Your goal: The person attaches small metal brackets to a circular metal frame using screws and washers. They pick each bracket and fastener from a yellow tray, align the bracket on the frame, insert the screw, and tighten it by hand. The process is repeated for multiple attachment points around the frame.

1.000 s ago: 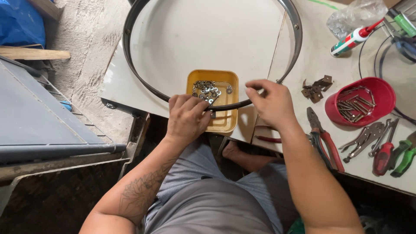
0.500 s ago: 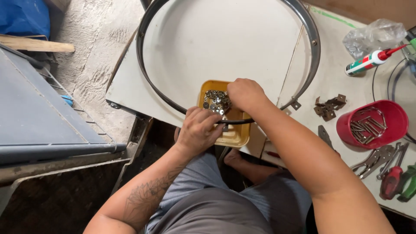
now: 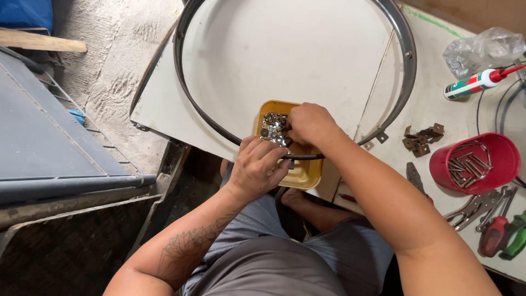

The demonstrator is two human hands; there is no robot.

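Observation:
A yellow tray (image 3: 307, 172) sits at the near edge of the white table, with a pile of small metal nuts and washers (image 3: 272, 127) in its far end. A large dark metal hoop (image 3: 408, 71) lies flat on the table and crosses over the tray. My right hand (image 3: 309, 123) reaches into the tray with its fingers curled down onto the pile; the fingertips are hidden. My left hand (image 3: 257, 164) is curled over the hoop at the tray's left side, gripping it.
To the right are a red bowl (image 3: 438, 164) of screws, small brown brackets (image 3: 421, 138), a glue tube (image 3: 474, 83), a crumpled plastic bag (image 3: 482, 49), pliers (image 3: 474, 208) and screwdrivers (image 3: 501, 235). A grey panel (image 3: 44, 137) lies at the left beside the concrete floor.
My right hand has moved left from the table edge into the tray and onto the pile. My left hand stays at the hoop. The camera has moved closer.

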